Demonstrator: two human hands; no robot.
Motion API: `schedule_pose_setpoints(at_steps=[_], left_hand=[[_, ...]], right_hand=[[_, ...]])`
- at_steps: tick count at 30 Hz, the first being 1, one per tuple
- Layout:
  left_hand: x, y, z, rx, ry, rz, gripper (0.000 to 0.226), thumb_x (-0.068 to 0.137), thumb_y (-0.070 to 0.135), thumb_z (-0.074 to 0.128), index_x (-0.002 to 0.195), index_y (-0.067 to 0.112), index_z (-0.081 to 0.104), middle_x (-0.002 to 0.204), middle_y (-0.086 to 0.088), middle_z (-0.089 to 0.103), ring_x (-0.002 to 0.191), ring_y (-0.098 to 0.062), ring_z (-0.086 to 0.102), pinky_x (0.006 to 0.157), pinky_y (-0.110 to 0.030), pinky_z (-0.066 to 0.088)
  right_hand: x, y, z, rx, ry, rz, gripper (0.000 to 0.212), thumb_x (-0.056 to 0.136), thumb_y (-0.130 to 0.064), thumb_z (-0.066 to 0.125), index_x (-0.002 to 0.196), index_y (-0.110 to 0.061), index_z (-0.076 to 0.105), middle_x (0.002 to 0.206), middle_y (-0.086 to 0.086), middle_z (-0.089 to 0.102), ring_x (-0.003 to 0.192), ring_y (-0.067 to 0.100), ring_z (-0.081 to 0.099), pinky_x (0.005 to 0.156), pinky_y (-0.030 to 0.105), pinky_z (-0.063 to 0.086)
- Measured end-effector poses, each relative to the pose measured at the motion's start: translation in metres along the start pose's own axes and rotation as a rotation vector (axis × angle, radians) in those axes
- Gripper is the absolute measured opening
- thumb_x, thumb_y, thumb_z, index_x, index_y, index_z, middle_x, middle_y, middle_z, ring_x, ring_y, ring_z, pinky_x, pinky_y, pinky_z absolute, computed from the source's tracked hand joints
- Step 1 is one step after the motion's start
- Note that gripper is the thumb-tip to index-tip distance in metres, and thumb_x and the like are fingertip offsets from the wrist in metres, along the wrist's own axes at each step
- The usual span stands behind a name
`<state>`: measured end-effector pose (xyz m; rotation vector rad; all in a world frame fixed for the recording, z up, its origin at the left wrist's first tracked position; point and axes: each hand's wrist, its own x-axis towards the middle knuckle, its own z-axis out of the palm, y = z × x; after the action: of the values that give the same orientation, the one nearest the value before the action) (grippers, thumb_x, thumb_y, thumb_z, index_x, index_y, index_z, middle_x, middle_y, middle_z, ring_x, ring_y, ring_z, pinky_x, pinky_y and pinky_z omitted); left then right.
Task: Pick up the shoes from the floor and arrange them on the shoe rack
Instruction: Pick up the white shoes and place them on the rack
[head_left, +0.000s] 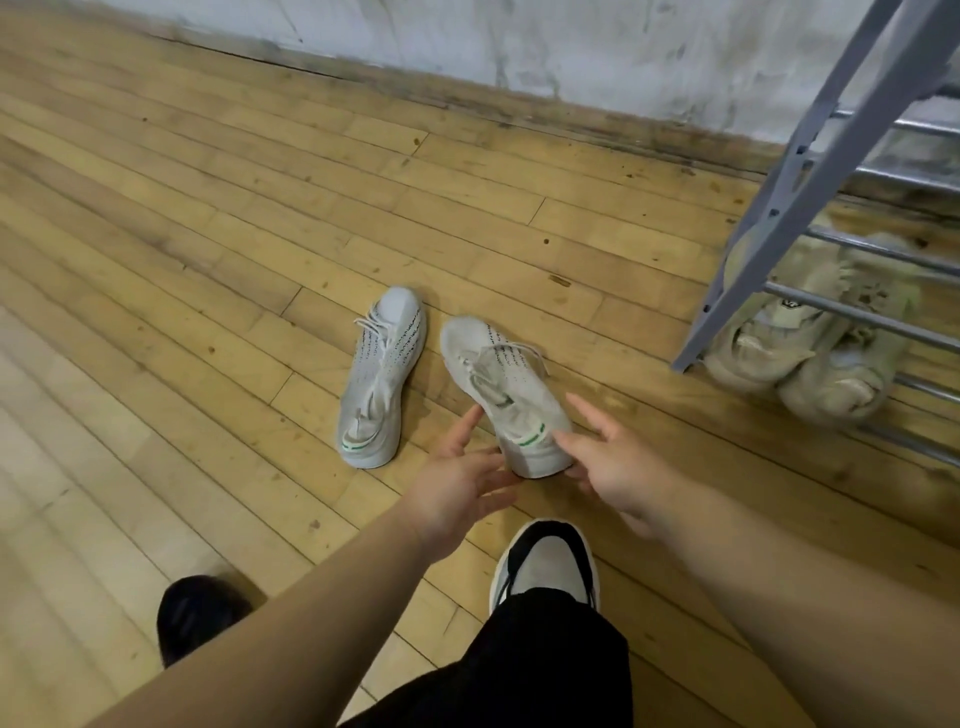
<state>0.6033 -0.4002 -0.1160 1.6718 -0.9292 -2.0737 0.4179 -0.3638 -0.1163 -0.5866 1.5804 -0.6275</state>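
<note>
Here, left hand (462, 483) open, right hand (613, 462) open, flanking sneaker (498, 379)

Your forearms (322, 587) are bare, and you wear black trousers (524, 675) and a grey-and-black sneaker (548, 566) with a white sole edge.

Two white knit shoes (379, 374) lie on the floor (208, 260) — a beige pair (800, 358) seemingly in the rack (810, 171).

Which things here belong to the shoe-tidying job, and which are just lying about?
Job: white sneaker between the hands, second white sneaker, shoe rack, left hand, right hand.
Lying about: beige shoes at the rack, worn black-and-grey shoe, wall.
</note>
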Motion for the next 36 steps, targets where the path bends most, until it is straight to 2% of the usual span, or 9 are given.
schedule_pose_setpoints(at_steps=[9, 12, 15, 19, 23, 26, 29, 31, 36], left_hand=[[-0.011, 0.014, -0.031, 0.038, 0.079, 0.055, 0.049, 0.102, 0.018, 0.058, 0.146, 0.039, 0.047, 0.116, -0.003, 0.077, 0.096, -0.019, 0.074, 0.086, -0.038, 0.051], [-0.028, 0.023, -0.044, 0.083, 0.116, 0.129, 0.042, 0.102, 0.024, 0.06, 0.137, 0.045, 0.05, 0.113, 0.0, 0.078, 0.097, -0.018, 0.075, 0.082, -0.036, 0.052], [-0.047, 0.03, -0.063, 0.229, 0.264, 0.242, 0.046, 0.1, 0.029, 0.065, 0.142, 0.042, 0.05, 0.115, 0.005, 0.075, 0.1, -0.016, 0.073, 0.084, -0.037, 0.056], [-0.047, 0.036, -0.099, 0.429, 0.574, 0.326, 0.062, 0.095, 0.042, 0.067, 0.152, 0.04, 0.042, 0.142, 0.003, 0.055, 0.107, -0.012, 0.063, 0.079, -0.028, 0.052], [-0.014, 0.033, -0.121, 0.761, 0.572, 0.189, 0.086, 0.089, 0.058, 0.068, 0.159, 0.048, 0.02, 0.165, -0.004, 0.02, 0.118, -0.021, 0.051, 0.072, -0.025, 0.046], [0.018, 0.028, -0.122, 0.952, 0.53, 0.061, 0.099, 0.081, 0.067, 0.071, 0.159, 0.051, 0.012, 0.164, -0.01, 0.018, 0.141, -0.038, 0.038, 0.092, -0.038, 0.051], [0.036, 0.019, -0.113, 1.182, 0.481, 0.002, 0.093, 0.087, 0.065, 0.064, 0.16, 0.045, 0.01, 0.15, -0.016, 0.042, 0.129, -0.037, 0.047, 0.106, -0.046, 0.045], [0.041, 0.014, -0.108, 1.172, 0.471, -0.014, 0.089, 0.085, 0.065, 0.06, 0.159, 0.049, 0.012, 0.137, -0.013, 0.052, 0.116, -0.035, 0.055, 0.097, -0.045, 0.051], [0.019, 0.008, -0.082, 0.813, 0.437, 0.092, 0.084, 0.086, 0.055, 0.062, 0.158, 0.048, 0.018, 0.138, -0.007, 0.04, 0.09, -0.023, 0.062, 0.054, -0.023, 0.049]], right_hand=[[-0.001, -0.02, 0.034, 0.261, -0.019, -0.007, 0.052, 0.099, -0.012, 0.064, 0.141, -0.039, 0.053, 0.121, -0.005, 0.069, 0.102, 0.013, 0.068, 0.086, 0.035, 0.058], [-0.014, -0.033, 0.045, 0.241, -0.036, -0.056, 0.059, 0.097, -0.008, 0.065, 0.14, -0.046, 0.052, 0.121, -0.008, 0.07, 0.104, 0.012, 0.07, 0.09, 0.037, 0.059], [-0.031, -0.05, 0.055, 0.151, -0.04, -0.13, 0.065, 0.095, -0.009, 0.066, 0.141, -0.052, 0.049, 0.125, -0.013, 0.068, 0.109, 0.011, 0.068, 0.097, 0.042, 0.057], [-0.049, -0.064, 0.059, 0.124, -0.023, -0.179, 0.068, 0.095, -0.006, 0.064, 0.144, -0.05, 0.048, 0.125, -0.012, 0.067, 0.111, 0.012, 0.067, 0.1, 0.044, 0.055], [-0.049, -0.053, 0.055, 0.113, 0.021, -0.202, 0.06, 0.097, -0.006, 0.06, 0.137, -0.051, 0.056, 0.116, -0.018, 0.071, 0.109, 0.008, 0.068, 0.101, 0.043, 0.055], [-0.044, -0.04, 0.045, 0.106, 0.054, -0.157, 0.059, 0.098, -0.005, 0.057, 0.121, -0.058, 0.062, 0.114, -0.021, 0.07, 0.109, 0.008, 0.067, 0.102, 0.043, 0.053], [-0.041, -0.028, 0.027, 0.09, 0.061, -0.106, 0.059, 0.098, -0.003, 0.057, 0.122, -0.057, 0.061, 0.112, -0.02, 0.067, 0.105, 0.009, 0.066, 0.1, 0.041, 0.055], [-0.039, -0.023, 0.016, 0.082, 0.076, -0.066, 0.06, 0.098, -0.002, 0.058, 0.131, -0.053, 0.058, 0.115, -0.016, 0.067, 0.105, 0.011, 0.066, 0.097, 0.041, 0.056], [-0.044, -0.018, -0.008, 0.119, 0.083, -0.051, 0.061, 0.097, 0.003, 0.058, 0.126, -0.051, 0.061, 0.112, -0.008, 0.072, 0.102, 0.016, 0.07, 0.094, 0.044, 0.058]])
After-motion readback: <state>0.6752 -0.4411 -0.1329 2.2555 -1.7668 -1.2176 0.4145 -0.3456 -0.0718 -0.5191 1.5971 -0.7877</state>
